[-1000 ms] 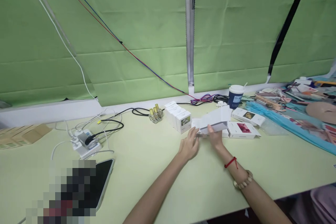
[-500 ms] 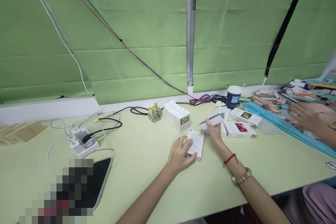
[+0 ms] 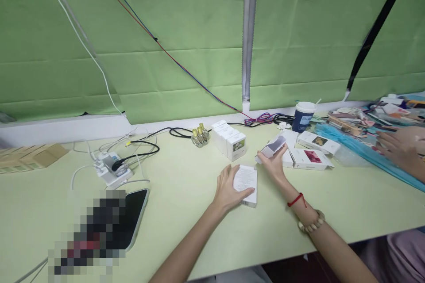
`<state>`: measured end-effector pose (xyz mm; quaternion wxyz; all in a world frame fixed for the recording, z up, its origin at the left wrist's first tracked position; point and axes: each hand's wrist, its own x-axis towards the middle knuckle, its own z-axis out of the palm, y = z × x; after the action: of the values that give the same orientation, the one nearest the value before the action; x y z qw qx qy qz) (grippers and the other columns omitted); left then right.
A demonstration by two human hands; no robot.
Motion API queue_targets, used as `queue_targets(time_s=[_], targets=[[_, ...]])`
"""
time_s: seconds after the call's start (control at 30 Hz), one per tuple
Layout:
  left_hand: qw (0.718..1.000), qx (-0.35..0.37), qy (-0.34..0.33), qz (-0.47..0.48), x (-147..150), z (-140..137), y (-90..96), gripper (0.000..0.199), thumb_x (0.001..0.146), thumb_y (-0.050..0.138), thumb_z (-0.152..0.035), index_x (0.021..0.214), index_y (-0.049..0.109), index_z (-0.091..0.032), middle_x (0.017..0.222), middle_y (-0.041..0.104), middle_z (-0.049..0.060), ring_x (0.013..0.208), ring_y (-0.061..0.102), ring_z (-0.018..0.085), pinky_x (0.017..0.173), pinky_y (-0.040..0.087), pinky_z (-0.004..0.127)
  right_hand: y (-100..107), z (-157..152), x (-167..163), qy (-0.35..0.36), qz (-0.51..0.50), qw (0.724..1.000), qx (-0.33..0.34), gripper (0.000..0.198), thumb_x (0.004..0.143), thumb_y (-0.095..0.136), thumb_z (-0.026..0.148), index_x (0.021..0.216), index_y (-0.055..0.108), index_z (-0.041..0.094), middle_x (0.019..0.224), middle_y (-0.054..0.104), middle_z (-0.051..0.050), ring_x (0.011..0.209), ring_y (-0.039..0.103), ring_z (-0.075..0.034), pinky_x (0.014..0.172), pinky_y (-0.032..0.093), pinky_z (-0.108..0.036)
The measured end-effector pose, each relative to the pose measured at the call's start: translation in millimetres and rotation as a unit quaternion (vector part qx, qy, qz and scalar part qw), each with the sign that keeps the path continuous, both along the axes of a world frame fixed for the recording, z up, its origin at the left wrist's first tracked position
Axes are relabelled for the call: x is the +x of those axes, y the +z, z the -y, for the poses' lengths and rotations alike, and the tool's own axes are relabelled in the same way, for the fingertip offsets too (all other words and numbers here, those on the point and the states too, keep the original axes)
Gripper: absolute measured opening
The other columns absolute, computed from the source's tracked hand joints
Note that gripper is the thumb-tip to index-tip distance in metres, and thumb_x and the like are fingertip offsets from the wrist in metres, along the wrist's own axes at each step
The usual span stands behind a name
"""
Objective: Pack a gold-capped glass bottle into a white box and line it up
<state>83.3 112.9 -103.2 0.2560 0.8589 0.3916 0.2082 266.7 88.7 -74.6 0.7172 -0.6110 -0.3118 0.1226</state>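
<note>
On the table, a small white box [image 3: 246, 181] lies flat with its side of fine print facing up. My left hand [image 3: 227, 192] grips it, with the thumb reaching across toward its right edge and the fingers at its left and far side. Just to the right, my right hand [image 3: 274, 164] holds a thin white carton [image 3: 274, 147], tilted, with its open end and grey inside showing. A row of white boxes [image 3: 229, 137] stands behind, the nearest with a picture on its end. Beside that row are several small glass bottles [image 3: 200, 137] with gold caps.
White cartons [image 3: 308, 159] lie right of my right hand, near a lidded paper cup [image 3: 303, 117]. A blue plastic sheet [image 3: 365, 154] and clutter lie farther right, by another person's hand [image 3: 396, 152]. At left are a power strip [image 3: 111, 170], a phone [image 3: 133, 216] and brown boxes [image 3: 33, 158].
My right hand has turned its carton so the open end shows. My left thumb has moved farther across the printed box, which now lies straighter. The whole view has shifted slightly.
</note>
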Motion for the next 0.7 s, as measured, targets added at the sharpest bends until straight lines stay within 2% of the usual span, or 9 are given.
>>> queue_targets(time_s=[0.1, 0.2, 0.3, 0.37, 0.47, 0.53, 0.63, 0.7], targets=[[0.998, -0.039, -0.023, -0.037, 0, -2, -1.2, 0.089, 0.067, 0.064, -0.060, 0.143, 0.036, -0.023, 0.144, 0.029, 0.007, 0.136, 0.015, 0.026, 0.109, 0.013, 0.038, 3, 3, -7, 0.040, 0.010, 0.999, 0.008, 0.087, 0.054, 0.059, 0.034, 0.127, 0.014, 0.017, 0.122, 0.043, -0.013, 0.085, 0.050, -0.015, 0.074, 0.045, -0.029], [0.995, -0.084, -0.047, -0.023, -1, -2, 1.1, 0.089, 0.071, 0.062, -0.055, 0.147, 0.031, -0.020, 0.147, 0.026, 0.004, 0.139, 0.009, 0.028, 0.111, 0.008, 0.040, 3, 4, -10, 0.077, -0.007, 0.997, 0.025, 0.077, 0.055, 0.062, 0.034, 0.118, 0.022, 0.015, 0.116, 0.046, -0.012, 0.086, 0.050, -0.014, 0.075, 0.045, -0.029], [0.990, -0.126, -0.062, 0.033, 0, -1, 4.2, 0.092, 0.069, 0.066, -0.051, 0.147, 0.030, -0.019, 0.145, 0.029, 0.006, 0.136, 0.018, 0.029, 0.110, 0.015, 0.040, 3, 4, -13, 0.103, -0.059, 0.992, 0.035, 0.070, 0.055, 0.070, 0.044, 0.104, 0.028, 0.016, 0.101, 0.049, -0.008, 0.084, 0.051, -0.015, 0.075, 0.047, -0.029], [0.983, -0.150, -0.068, 0.076, 1, 0, 5.3, 0.092, 0.066, 0.070, -0.047, 0.145, 0.033, -0.019, 0.142, 0.034, 0.008, 0.131, 0.027, 0.029, 0.108, 0.020, 0.040, 3, 4, -15, 0.138, -0.111, 0.984, 0.025, 0.072, 0.055, 0.072, 0.050, 0.103, 0.029, 0.017, 0.094, 0.050, -0.006, 0.079, 0.053, -0.016, 0.072, 0.048, -0.032], [0.978, -0.175, -0.066, 0.092, 1, -3, 5.1, 0.080, 0.070, 0.067, -0.045, 0.140, 0.037, -0.021, 0.138, 0.041, 0.007, 0.129, 0.031, 0.028, 0.109, 0.014, 0.042, 4, 4, -16, 0.199, -0.186, 0.962, -0.003, 0.075, 0.056, 0.070, 0.057, 0.107, 0.033, 0.015, 0.094, 0.055, -0.009, 0.077, 0.057, -0.020, 0.074, 0.049, -0.037], [0.985, -0.143, -0.052, 0.080, 0, -8, 4.2, 0.068, 0.076, 0.062, -0.042, 0.137, 0.040, -0.021, 0.136, 0.043, 0.006, 0.128, 0.034, 0.026, 0.109, 0.009, 0.042, 4, 3, -16, 0.193, -0.188, 0.963, -0.015, 0.074, 0.054, 0.069, 0.054, 0.107, 0.037, 0.014, 0.103, 0.055, -0.012, 0.082, 0.059, -0.021, 0.076, 0.050, -0.038], [0.997, -0.018, -0.007, 0.070, -3, -16, 3.0, 0.056, 0.080, 0.051, -0.025, 0.135, 0.042, -0.019, 0.138, 0.041, 0.005, 0.133, 0.027, 0.021, 0.109, 0.005, 0.038, 2, 2, -13, 0.147, -0.149, 0.978, -0.002, 0.072, 0.050, 0.066, 0.042, 0.109, 0.034, 0.015, 0.118, 0.050, -0.012, 0.103, 0.055, -0.024, 0.084, 0.048, -0.035], [0.996, 0.046, 0.029, 0.070, -5, -19, 2.4, 0.052, 0.080, 0.050, -0.025, 0.132, 0.045, -0.020, 0.138, 0.040, 0.004, 0.135, 0.025, 0.019, 0.109, 0.003, 0.036, 0, 1, -12, 0.135, -0.143, 0.980, 0.005, 0.073, 0.048, 0.064, 0.036, 0.110, 0.031, 0.015, 0.120, 0.050, -0.012, 0.114, 0.050, -0.023, 0.092, 0.045, -0.036]])
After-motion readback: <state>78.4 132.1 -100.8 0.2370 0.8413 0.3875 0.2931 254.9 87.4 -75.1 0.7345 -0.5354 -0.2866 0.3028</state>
